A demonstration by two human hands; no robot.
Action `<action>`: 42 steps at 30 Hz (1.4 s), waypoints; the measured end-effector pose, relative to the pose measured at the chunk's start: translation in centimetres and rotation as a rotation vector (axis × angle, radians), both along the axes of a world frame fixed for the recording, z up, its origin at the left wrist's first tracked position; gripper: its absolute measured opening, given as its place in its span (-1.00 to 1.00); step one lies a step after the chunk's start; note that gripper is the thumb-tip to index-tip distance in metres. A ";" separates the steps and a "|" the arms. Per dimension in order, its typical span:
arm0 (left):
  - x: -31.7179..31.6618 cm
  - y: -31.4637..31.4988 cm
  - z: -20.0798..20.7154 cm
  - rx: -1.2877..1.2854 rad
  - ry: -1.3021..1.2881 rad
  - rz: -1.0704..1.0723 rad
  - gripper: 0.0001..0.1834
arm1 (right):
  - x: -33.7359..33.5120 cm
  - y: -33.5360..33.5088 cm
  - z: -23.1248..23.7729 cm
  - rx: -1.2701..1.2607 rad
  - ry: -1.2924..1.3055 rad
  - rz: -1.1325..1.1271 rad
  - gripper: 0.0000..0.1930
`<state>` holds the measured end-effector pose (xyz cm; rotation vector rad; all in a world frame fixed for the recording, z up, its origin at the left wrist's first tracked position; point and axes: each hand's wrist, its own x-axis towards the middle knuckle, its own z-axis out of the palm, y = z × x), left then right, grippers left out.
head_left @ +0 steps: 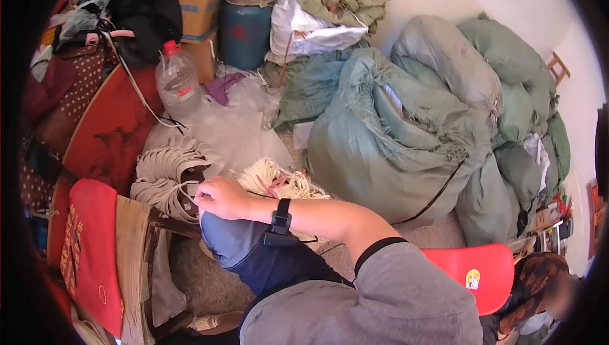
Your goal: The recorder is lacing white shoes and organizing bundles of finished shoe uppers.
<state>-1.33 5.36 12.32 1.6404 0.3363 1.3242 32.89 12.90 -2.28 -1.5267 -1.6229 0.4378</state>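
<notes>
My right hand (221, 198) comes in from the right across my blue jeans (231, 243), with a black strap and small device on the wrist. Its fingers are pinched together at a thin pale cord (188, 191) beside a looped bundle of beige cords (162, 177). How firmly the cord is held is partly hidden by the fingers. Just behind the wrist lies a second bundle of cream cord (279, 180), with a pinkish tie around it. My left hand does not show.
A large green woven sack (393, 148) stands ahead, more sacks (520, 59) piled behind it. Left are a wooden stool (136, 237) with red cloth (94, 250) and a plastic bottle (177, 78). A red chair (472, 275) and another person (539, 281) are at right.
</notes>
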 end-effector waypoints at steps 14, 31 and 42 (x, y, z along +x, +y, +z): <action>6.6 2.8 0.5 -0.056 0.106 -0.175 -0.31 | 6.3 -3.5 -1.5 0.227 0.027 -0.063 -0.87; 9.6 2.1 4.2 0.029 0.127 -0.235 -0.30 | 26.4 -22.9 3.0 -0.766 -0.862 -0.869 -0.33; 9.9 2.3 2.1 -0.127 0.201 -0.288 -0.22 | 38.9 -28.8 5.8 -0.595 -0.313 -1.186 -0.59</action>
